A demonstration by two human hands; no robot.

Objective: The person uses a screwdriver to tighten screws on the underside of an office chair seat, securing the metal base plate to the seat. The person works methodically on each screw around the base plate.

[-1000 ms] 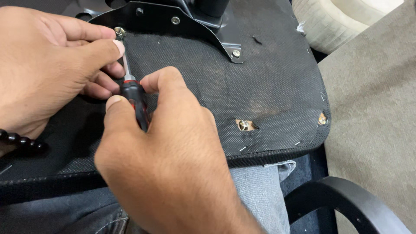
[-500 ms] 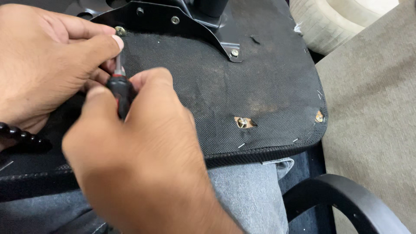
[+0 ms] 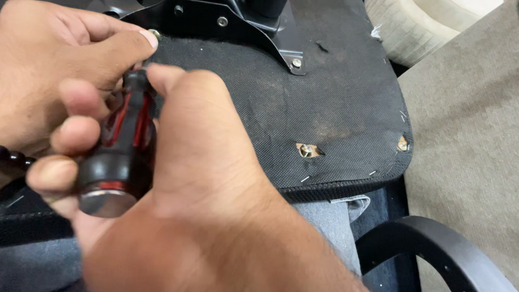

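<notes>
nearest the camera, the right hand (image 3: 205,216) filled the lower frame from six to eight o'clock, its fingers wrapped closed around the screwdriver (image 3: 121,157), a stubby tool with a black and translucent red handle. against the view half a second earlier, this hand had rolled over the handle so that the flat butt end now faced the camera and the fingertips had shifted round the grip; judged from that, a turn of the tool was in hand and the fastener was being worked, though whether tightening or loosening could not be told. the screwdriver lay at about nine o'clock in frame, its long axis running from the butt at seven o'clock up toward its tip at one o'clock, the tip pointing at the screw (image 3: 154,34) and mostly hidden by fingers. beyond it, the left hand (image 3: 59,70) sat at ten o'clock, thumb and forefinger pinched narrow about the shaft near the tip, steadying it; a dark bead bracelet (image 3: 13,160) showed at the wrist. farther on, the black metal bracket (image 3: 216,32) lay at twelve o'clock on the fabric underside of the chair seat (image 3: 303,97), which rested across the person's lap. a torn hole exposing a fastener (image 3: 307,150) lay at four o'clock, and a black armrest (image 3: 432,243) curved at five o'clock.
</notes>
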